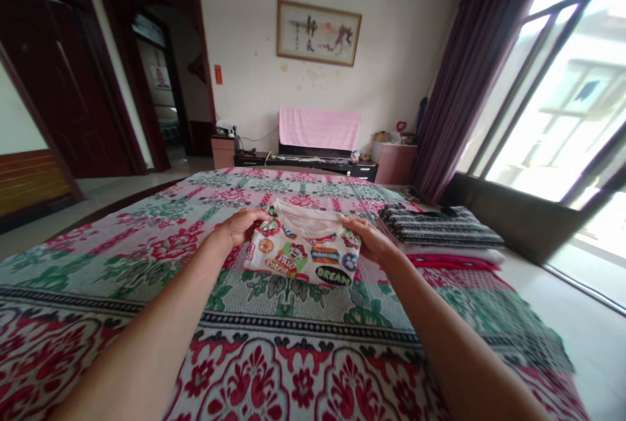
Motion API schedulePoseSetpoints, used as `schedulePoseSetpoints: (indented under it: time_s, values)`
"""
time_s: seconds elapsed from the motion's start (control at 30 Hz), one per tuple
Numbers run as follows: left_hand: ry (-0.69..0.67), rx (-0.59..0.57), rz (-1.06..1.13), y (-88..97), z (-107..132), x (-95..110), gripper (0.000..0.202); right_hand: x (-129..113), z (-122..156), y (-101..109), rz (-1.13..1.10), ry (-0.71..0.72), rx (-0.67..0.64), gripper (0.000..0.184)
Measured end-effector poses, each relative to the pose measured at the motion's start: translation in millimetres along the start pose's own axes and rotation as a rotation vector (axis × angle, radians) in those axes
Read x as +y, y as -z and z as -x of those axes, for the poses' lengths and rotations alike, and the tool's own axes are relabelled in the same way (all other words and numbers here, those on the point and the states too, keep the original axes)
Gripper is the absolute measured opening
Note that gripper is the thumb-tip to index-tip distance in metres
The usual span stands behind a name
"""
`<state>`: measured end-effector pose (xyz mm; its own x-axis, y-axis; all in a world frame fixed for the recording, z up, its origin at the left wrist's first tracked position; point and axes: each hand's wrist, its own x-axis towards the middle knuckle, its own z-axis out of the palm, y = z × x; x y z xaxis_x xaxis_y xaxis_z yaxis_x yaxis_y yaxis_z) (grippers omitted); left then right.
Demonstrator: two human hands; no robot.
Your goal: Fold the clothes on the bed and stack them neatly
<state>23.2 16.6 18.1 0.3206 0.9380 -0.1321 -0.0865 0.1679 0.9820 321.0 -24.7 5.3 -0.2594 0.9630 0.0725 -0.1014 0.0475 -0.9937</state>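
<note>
A folded child's shirt (306,250), white with bright cartoon patches and the word DREAM, lies on the patterned bedspread (147,258) in the middle of the view. My left hand (242,225) grips its left edge with curled fingers. My right hand (372,238) holds the right edge the same way. Both arms reach forward over the bed. The undersides of my fingers are hidden by the cloth.
A stack of folded clothes (437,229), striped on top with pink and white beneath, sits just right of the shirt. Beyond the bed stand a low cabinet with a pink cloth (319,128), a doorway (156,82) at left and a large window (562,108) at right.
</note>
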Motion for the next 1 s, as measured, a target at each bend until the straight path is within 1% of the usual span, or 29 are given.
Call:
schedulePoseSetpoints:
  time_s: [0.07, 0.1, 0.17, 0.27, 0.37, 0.47, 0.53, 0.57, 0.63, 0.73, 0.9, 0.93, 1.0]
  values:
    - [0.127, 0.041, 0.016, 0.5, -9, -18, 0.012, 6, -2, -4, -0.072, -0.085, -0.004, 0.027]
    - [0.157, 0.067, 0.010, 0.3, -12, -25, 0.012, 10, -3, -5, -0.074, -0.113, 0.018, 0.026]
    - [0.156, 0.108, -0.005, 0.6, -16, -35, 0.013, 19, -7, -5, -0.038, -0.135, 0.091, 0.023]
    - [0.085, 0.097, 0.005, 3.5, -19, -42, 0.016, 27, -11, -2, -0.007, -0.114, 0.149, 0.022]
    - [0.041, 0.062, 0.041, 7.0, -19, -43, 0.021, 27, -10, 3, -0.032, -0.085, 0.098, 0.023]
    - [0.049, 0.027, 0.090, 8.6, -19, -45, 0.029, 25, -6, 9, -0.062, -0.088, 0.010, 0.023]
    - [0.052, 0.000, 0.077, 9.1, -20, -46, 0.032, 25, -4, 12, -0.065, -0.108, -0.050, 0.028]
    - [0.050, 0.001, 0.052, 9.4, -21, -47, 0.032, 26, -3, 14, -0.059, -0.116, -0.072, 0.031]
    - [0.043, 0.043, -0.010, 10.4, -23, -48, 0.029, 29, -3, 16, -0.048, -0.123, -0.083, 0.034]
    - [0.009, 0.139, -0.058, 12.8, -28, -51, 0.025, 34, -6, 16, -0.041, -0.106, -0.010, 0.033]
    - [-0.082, 0.193, -0.073, 15.5, -36, -58, 0.024, 42, -15, 15, -0.039, -0.035, 0.176, 0.038]
    - [-0.110, 0.208, -0.112, 15.7, -37, -59, 0.025, 44, -17, 16, -0.026, -0.021, 0.207, 0.040]
    - [-0.167, 0.262, -0.263, 15.8, -38, -59, 0.029, 48, -19, 17, 0.036, 0.014, 0.270, 0.040]
